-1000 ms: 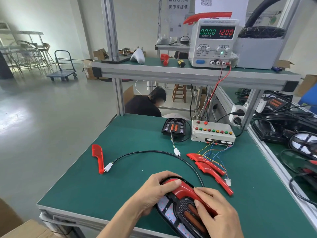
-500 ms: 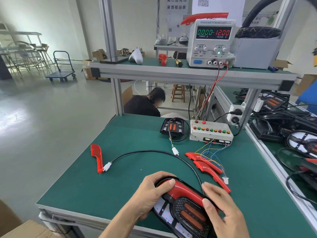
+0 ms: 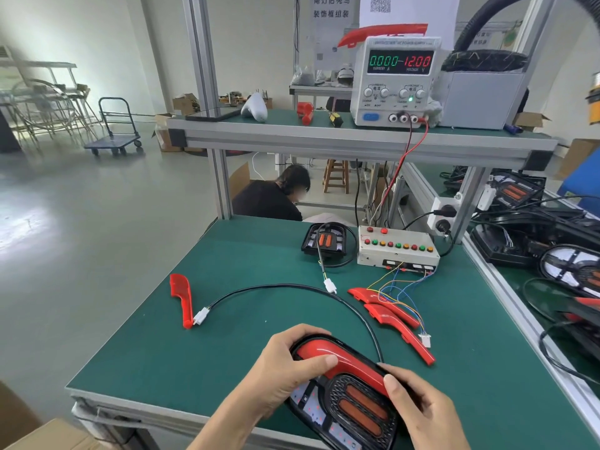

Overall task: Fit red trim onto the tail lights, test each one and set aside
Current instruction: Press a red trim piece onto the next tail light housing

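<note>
A black tail light with two orange lenses lies at the near edge of the green bench. A red trim piece sits along its upper edge. My left hand grips the light's left end, thumb pressing on the trim. My right hand holds the right side, thumb on the trim's lower end. The light's black cable arcs left to a white connector. Three loose red trims lie on the bench: one on the left, two on the right.
A white test box with coloured buttons stands at the back, its coloured wires ending in a plug. Another tail light sits beside it. A power supply is on the shelf. More lights and cables fill the right-hand bench.
My right hand has slid down off the trim's middle toward its lower end, uncovering more red trim. My left thumb has moved onto the trim. The light has stayed in place.
</note>
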Tool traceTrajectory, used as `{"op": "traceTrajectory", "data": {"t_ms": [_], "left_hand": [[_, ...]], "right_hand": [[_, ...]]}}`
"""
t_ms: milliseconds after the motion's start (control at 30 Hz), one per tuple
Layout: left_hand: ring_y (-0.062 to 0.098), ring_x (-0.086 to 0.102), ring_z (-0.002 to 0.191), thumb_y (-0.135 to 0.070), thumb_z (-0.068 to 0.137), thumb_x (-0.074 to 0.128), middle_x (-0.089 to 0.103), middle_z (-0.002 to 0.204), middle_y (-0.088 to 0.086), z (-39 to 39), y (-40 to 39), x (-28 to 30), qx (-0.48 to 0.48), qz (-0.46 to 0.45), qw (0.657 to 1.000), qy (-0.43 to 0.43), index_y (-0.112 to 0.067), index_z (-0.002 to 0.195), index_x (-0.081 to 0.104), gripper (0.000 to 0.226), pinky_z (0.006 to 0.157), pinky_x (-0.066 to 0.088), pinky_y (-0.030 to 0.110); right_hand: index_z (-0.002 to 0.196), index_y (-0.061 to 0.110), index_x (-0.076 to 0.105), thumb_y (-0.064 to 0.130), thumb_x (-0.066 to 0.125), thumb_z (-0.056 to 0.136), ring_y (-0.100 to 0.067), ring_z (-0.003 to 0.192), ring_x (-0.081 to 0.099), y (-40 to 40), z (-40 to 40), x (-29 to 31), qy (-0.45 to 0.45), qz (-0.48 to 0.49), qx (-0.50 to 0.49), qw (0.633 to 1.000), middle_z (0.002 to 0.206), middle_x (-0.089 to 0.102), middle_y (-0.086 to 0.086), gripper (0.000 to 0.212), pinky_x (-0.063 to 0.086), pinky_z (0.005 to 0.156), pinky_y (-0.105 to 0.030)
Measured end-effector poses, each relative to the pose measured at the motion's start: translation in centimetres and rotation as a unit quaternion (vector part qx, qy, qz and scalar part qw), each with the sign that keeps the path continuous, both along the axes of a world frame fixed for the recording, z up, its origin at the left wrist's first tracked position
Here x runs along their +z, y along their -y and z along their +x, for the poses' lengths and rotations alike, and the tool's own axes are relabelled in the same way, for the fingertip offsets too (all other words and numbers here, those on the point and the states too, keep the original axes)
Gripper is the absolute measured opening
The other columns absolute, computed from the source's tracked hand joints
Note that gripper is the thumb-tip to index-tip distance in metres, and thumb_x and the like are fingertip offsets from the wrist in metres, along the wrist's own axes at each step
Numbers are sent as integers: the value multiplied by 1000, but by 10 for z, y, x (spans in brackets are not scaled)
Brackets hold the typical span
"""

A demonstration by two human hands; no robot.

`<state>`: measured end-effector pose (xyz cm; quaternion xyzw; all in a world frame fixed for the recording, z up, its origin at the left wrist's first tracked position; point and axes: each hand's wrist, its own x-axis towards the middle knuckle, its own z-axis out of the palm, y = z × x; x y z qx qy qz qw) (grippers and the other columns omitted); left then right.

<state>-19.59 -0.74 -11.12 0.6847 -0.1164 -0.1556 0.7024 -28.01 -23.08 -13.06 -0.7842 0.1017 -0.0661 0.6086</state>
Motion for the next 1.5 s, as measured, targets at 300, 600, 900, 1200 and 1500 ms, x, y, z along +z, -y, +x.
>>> {"op": "traceTrajectory", "data": {"t_ms": [300, 600, 900, 1200, 1500], "left_hand": [[28, 74, 98, -38, 72, 92, 77, 106, 8, -1, -1, 0, 4, 2, 1000, -3, -25, 111, 73, 45, 86, 59, 33], [23, 75, 94, -44, 68, 93, 77, 103, 5, -1, 2, 0, 18, 12, 1000, 8, -25, 108, 74, 48, 81, 59, 27], [21, 75, 87, -40, 67, 92, 77, 98, 7, -3, 4, 0, 38, 9, 999, 5, -23, 104, 76, 43, 77, 58, 26], [27, 75, 91, -38, 68, 91, 77, 100, 10, -1, 3, 2, 24, 3, 999, -27, -23, 104, 76, 42, 79, 60, 31], [23, 72, 90, -49, 73, 81, 76, 104, 13, 2, 1, -1, 19, -8, 998, -63, -20, 105, 77, 43, 87, 59, 41]], "right_hand": [[94, 50, 78, 51, 71, 77, 4, 94, 70, 2, 2, 5, -12, -11, -2, 1000, 96, 78, 19, 19, 50, 89, -25], [89, 47, 80, 48, 77, 74, -2, 87, 73, 5, 6, 6, -34, 11, 7, 999, 88, 79, 11, 15, 53, 83, -18], [84, 42, 82, 30, 80, 84, -5, 88, 74, 4, 10, 5, -28, 6, 1, 1000, 87, 80, 10, 12, 53, 87, -26], [81, 38, 81, 33, 77, 88, 2, 82, 71, 1, 9, 6, -28, -15, -3, 999, 85, 78, 13, 9, 49, 79, -19], [90, 36, 80, 35, 73, 91, 7, 86, 69, 3, 8, 9, -41, -43, 9, 998, 89, 77, 19, 8, 48, 81, -21]]}}
